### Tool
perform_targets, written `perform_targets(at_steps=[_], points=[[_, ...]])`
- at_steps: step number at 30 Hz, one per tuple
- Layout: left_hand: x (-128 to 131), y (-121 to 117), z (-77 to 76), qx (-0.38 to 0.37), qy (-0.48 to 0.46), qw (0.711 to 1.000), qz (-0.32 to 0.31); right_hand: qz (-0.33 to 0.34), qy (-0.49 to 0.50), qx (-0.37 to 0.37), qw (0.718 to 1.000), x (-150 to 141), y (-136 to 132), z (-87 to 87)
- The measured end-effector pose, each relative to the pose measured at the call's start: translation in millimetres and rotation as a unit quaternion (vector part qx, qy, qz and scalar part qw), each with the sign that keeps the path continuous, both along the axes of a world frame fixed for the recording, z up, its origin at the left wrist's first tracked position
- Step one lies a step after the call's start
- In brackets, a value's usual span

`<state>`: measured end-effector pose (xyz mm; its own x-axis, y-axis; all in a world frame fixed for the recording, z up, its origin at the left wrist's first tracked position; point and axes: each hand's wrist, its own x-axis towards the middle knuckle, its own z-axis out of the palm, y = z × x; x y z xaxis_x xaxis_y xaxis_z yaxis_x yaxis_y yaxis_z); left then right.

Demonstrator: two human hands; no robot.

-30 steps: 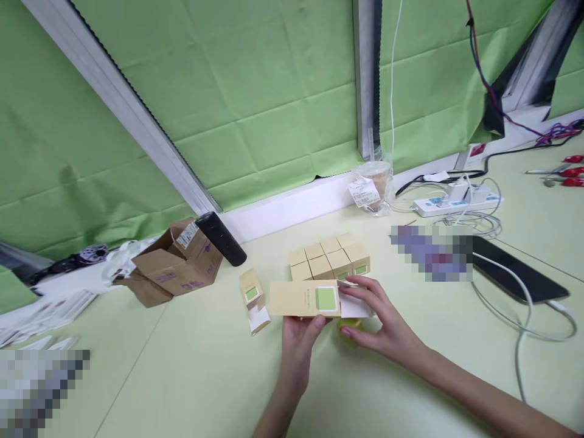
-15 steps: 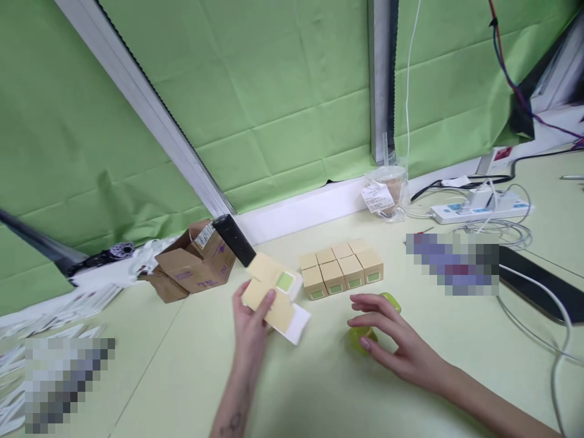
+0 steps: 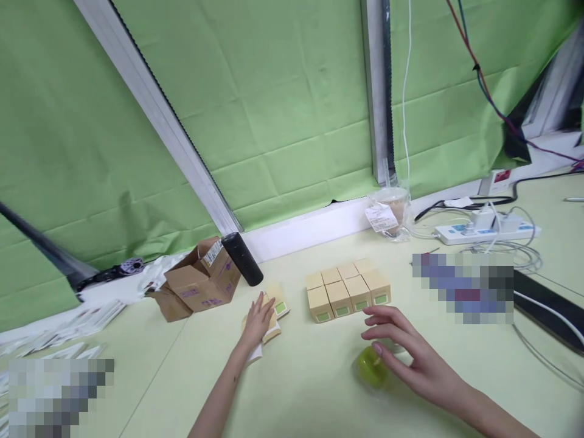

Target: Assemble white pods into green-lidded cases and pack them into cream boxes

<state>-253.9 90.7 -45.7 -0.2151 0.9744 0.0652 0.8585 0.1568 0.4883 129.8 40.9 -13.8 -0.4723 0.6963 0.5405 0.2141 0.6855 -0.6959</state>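
My left hand (image 3: 258,325) rests splayed over a few tan cartons (image 3: 275,293) on a pale tabletop (image 3: 319,401), its fingers spread and loose, with no firm hold showing, while my right hand (image 3: 408,353) hangs with fingers arched and parted, clasping nothing, just beside a glossy green, rounded object (image 3: 370,368). Whether a fingertip brushes that object I cannot tell. The step in hand, as I read it, is laying the cartons down or steadying them; a follow-up on the right would call for a light, cupped grip, since a smooth, curved surface looks ready to roll or slip. The cartons are thin, matte card with crisp folds, a white flap poking out near my wrist and a green label panel facing up. Between my hands, farther out, eight small boxes (image 3: 338,297) of the same tan card stand packed in two rows, square-cornered, with green panels on the near faces. Beyond my left hand, a smooth black cylinder (image 3: 243,259) leans by a corrugated brown box (image 3: 203,283) with its flaps up; behind everything, creased green cloth (image 3: 283,91) covers the wall.
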Motion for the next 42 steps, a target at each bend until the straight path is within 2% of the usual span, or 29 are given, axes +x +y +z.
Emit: perform_targets(at_steps=[4,6,8,10,14,18,22,24,27,31,33,37,40,42], points=[[2.6,-2.4,-10.0,-0.02,0.068,0.997,-0.016,-0.004,-0.042,0.023,0.999,10.2,20.4,26.4],[1.6,0.9,-9.0,-0.027,0.087,0.996,-0.015,-0.006,-0.099,0.043,0.994,15.5,41.4,40.4],[-0.8,5.9,-5.1,-0.034,0.095,0.995,-0.013,-0.017,-0.199,0.059,0.978,20.2,67.9,48.3],[-3.3,10.1,1.2,-0.034,0.097,0.995,0.0,-0.044,-0.275,0.054,0.959,24.0,94.0,47.4],[-3.6,12.5,18.2,-0.012,0.103,0.994,0.02,-0.07,-0.314,0.044,0.946,29.7,121.8,26.5],[4.4,14.0,41.7,0.044,0.104,0.993,0.024,-0.074,-0.308,0.054,0.947,37.9,117.4,8.7],[29.8,12.9,69.8,0.156,0.088,0.983,0.033,-0.073,-0.29,0.067,0.952,48.0,106.4,13.5],[54.1,5.0,81.5,0.195,0.076,0.978,-0.015,-0.065,-0.277,0.077,0.956,49.1,99.2,22.7],[102.3,-16.1,91.5,0.2,0.056,0.967,-0.15,-0.043,-0.255,0.096,0.961,42.4,83.2,39.6],[161.4,-40.9,93.8,0.176,0.0,0.938,-0.3,-0.015,-0.203,0.124,0.971,24.8,59.2,59.2],[178.6,-45.2,92.8,0.185,-0.049,0.929,-0.318,-0.001,-0.169,0.102,0.98,16.1,50.8,63.1],[186.3,-45.7,89.0,0.19,-0.087,0.927,-0.311,-0.002,-0.084,0.043,0.996,1.2,43.8,52.1],[177.7,-48.9,84.7,0.184,-0.025,0.944,-0.272,-0.028,-0.041,0.057,0.997,-5.7,41.6,36.2],[170.4,-52.6,81.2,0.167,0.025,0.954,-0.247,0.005,-0.04,0.062,0.997,-6.7,38.4,29.3]])
